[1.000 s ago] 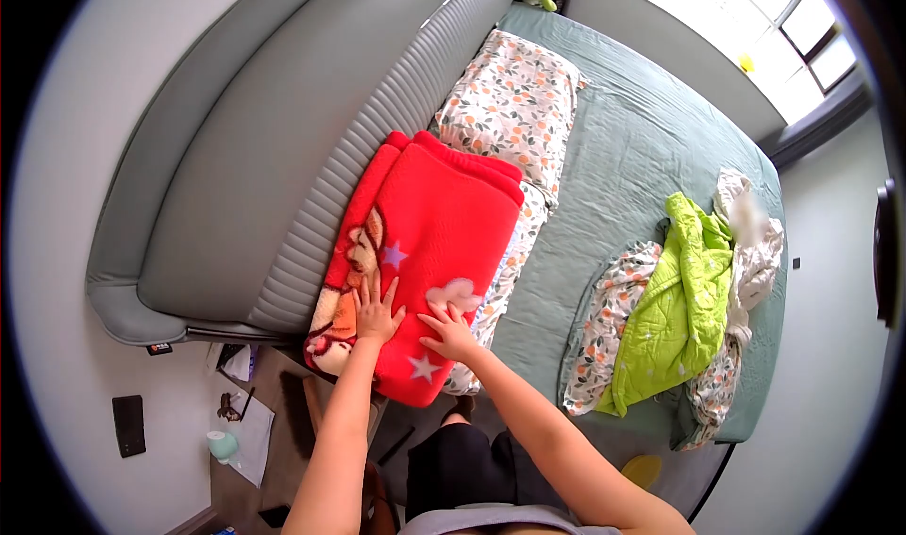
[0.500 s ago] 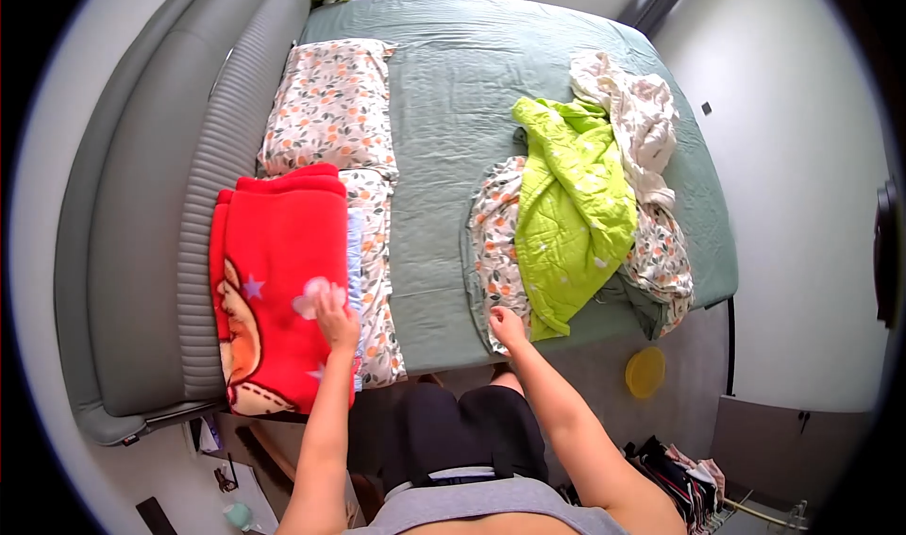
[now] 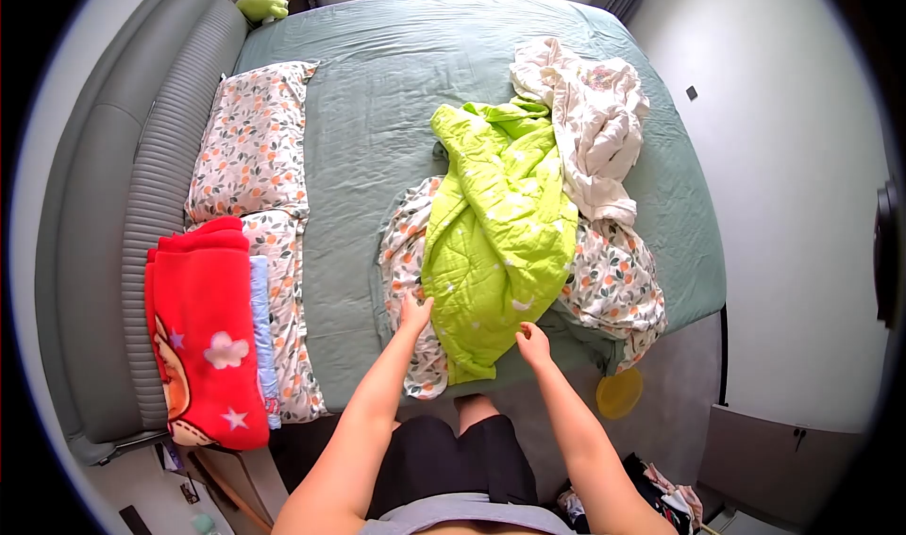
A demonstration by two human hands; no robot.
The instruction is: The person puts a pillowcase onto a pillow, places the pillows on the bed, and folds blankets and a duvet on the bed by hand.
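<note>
A lime-green quilt [image 3: 495,233] with small white patterns lies crumpled on the near part of the bed. At its left edge is my left hand [image 3: 415,312], thumb and fingers apart, over a fruit-print cover [image 3: 404,242] that spreads out from beneath the quilt. My right hand [image 3: 534,344] is by the quilt's lower right edge, fingers loosely bent and apart, gripping nothing that I can see. Whether either hand touches the fabric is hard to tell. More fruit-print bedding [image 3: 618,280] bunches out on the quilt's right side.
A folded red blanket [image 3: 212,290] rests over a light-blue folded cloth [image 3: 263,318] on the nearer pillow. Behind it lies another fruit-print pillow [image 3: 250,139]. A white crumpled cover [image 3: 595,125] is beyond the quilt. On the floor sits a yellow basin [image 3: 619,393].
My left hand has left the red blanket and moved right to the quilt's left edge. My right hand has shifted to the quilt's lower right side. The view has turned rightward.
</note>
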